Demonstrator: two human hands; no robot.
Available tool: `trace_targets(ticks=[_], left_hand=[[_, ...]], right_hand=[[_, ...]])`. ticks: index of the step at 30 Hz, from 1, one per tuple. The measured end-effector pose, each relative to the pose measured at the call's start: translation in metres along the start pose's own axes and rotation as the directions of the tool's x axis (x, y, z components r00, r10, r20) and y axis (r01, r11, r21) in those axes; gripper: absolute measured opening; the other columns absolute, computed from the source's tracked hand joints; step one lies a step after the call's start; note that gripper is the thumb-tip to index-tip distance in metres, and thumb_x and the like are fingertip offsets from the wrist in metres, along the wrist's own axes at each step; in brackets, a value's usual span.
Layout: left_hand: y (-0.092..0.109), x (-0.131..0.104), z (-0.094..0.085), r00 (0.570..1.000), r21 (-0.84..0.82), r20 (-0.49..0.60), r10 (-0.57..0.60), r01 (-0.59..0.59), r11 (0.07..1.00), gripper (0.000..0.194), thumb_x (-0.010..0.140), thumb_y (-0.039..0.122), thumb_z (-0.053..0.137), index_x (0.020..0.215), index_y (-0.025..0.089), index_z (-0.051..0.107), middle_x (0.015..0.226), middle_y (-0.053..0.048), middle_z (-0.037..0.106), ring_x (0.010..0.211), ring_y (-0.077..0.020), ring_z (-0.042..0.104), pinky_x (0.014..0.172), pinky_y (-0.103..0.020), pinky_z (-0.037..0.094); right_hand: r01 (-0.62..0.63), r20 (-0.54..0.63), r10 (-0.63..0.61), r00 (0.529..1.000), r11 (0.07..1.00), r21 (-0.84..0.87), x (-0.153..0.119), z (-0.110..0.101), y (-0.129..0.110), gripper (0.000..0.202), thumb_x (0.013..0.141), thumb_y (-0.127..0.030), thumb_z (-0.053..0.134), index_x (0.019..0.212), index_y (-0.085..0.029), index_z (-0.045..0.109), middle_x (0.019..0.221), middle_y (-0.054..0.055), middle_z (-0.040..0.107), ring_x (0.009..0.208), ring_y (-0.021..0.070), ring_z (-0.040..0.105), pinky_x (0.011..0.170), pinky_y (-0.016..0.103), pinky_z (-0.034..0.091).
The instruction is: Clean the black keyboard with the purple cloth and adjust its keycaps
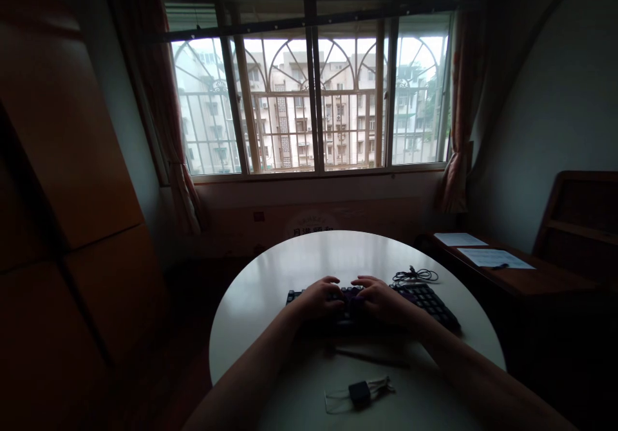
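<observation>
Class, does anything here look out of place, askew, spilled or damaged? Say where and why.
The dark bar across the window slants, lower at left, so it looks askew against the flatter sill. Between the left hand and right hand, the keyboard shows purple patches among dark keys; too dim to tell why. No spill shows.

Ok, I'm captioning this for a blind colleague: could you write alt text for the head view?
A person's left hand and right hand are close together over a dark keyboard on a round white table. A coiled cable lies behind the keyboard; nearer lie a thin stick and a small dark block with wires. Beyond is a barred window.
</observation>
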State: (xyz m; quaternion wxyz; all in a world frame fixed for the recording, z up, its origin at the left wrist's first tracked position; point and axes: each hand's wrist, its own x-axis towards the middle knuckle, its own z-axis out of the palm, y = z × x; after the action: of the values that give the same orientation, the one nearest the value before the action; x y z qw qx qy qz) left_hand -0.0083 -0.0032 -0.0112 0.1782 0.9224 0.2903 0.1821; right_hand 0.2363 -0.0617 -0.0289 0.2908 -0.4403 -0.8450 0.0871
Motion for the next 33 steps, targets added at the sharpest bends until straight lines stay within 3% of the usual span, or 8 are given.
trace_targets(ticks=[4,11,17,22,29,33], left_hand=[[0.0001,0.0003,-0.0012,1.000,-0.013,0.011,-0.007,0.007,1.000,0.026,0.083,0.038,0.067,0.106,0.027,0.071,0.134,-0.006,0.053,0.115,-0.0241,0.058,0.099,-0.036,0.046],[0.0036,0.0005,-0.0024,1.000,-0.024,-0.006,0.030,-0.030,0.999,0.023,0.083,0.035,0.067,0.103,0.025,0.073,0.127,-0.006,0.059,0.112,-0.0229,0.059,0.099,-0.033,0.045],[0.0029,0.0014,-0.0016,0.999,-0.023,-0.011,0.043,-0.043,0.999,0.026,0.083,0.036,0.068,0.106,0.025,0.072,0.124,-0.005,0.061,0.109,-0.0223,0.060,0.097,-0.032,0.046],[0.0055,0.0005,-0.0027,0.999,-0.028,-0.006,0.043,-0.043,0.999,0.024,0.083,0.036,0.068,0.104,0.025,0.072,0.123,-0.005,0.061,0.111,-0.0231,0.059,0.099,-0.034,0.044],[0.0025,0.0008,-0.0013,0.999,-0.023,-0.012,0.049,-0.049,0.999,0.025,0.083,0.034,0.067,0.106,0.025,0.071,0.123,-0.005,0.061,0.110,-0.0224,0.059,0.098,-0.033,0.045],[0.0033,0.0002,-0.0021,0.998,-0.029,-0.010,0.056,-0.056,0.998,0.022,0.083,0.033,0.067,0.104,0.025,0.072,0.123,-0.005,0.061,0.109,-0.0218,0.060,0.097,-0.032,0.045]], right_hand=[[-0.040,0.010,0.040,0.999,0.999,-0.008,-0.0005,0.0005,0.0005,0.029,0.083,-0.024,0.059,0.108,-0.029,0.074,0.134,0.006,0.059,0.133,0.0303,0.043,0.110,0.051,0.033],[-0.008,-0.020,0.008,1.000,1.000,0.025,-0.0002,0.0004,0.0018,0.021,0.084,-0.027,0.060,0.096,-0.025,0.077,0.132,0.006,0.061,0.129,0.0281,0.047,0.108,0.045,0.038],[-0.056,0.047,0.055,0.997,0.998,0.020,-0.0026,0.0008,0.0033,0.030,0.085,-0.028,0.059,0.112,-0.030,0.073,0.140,0.006,0.055,0.137,0.0301,0.038,0.111,0.050,0.032],[-0.011,0.066,0.008,0.998,0.999,0.037,-0.0037,-0.0045,0.0015,0.022,0.086,-0.032,0.060,0.099,-0.029,0.077,0.145,0.002,0.049,0.141,0.0317,0.030,0.113,0.051,0.030],[-0.053,0.064,0.053,0.997,0.999,-0.010,-0.0011,-0.0034,-0.0025,0.025,0.086,-0.033,0.058,0.104,-0.029,0.076,0.144,0.005,0.051,0.140,0.0335,0.033,0.112,0.052,0.029],[-0.034,0.067,0.034,0.997,0.999,0.000,-0.0003,-0.0036,-0.0019,0.022,0.085,-0.029,0.058,0.095,-0.026,0.078,0.141,0.004,0.054,0.139,0.0325,0.034,0.112,0.051,0.031]])
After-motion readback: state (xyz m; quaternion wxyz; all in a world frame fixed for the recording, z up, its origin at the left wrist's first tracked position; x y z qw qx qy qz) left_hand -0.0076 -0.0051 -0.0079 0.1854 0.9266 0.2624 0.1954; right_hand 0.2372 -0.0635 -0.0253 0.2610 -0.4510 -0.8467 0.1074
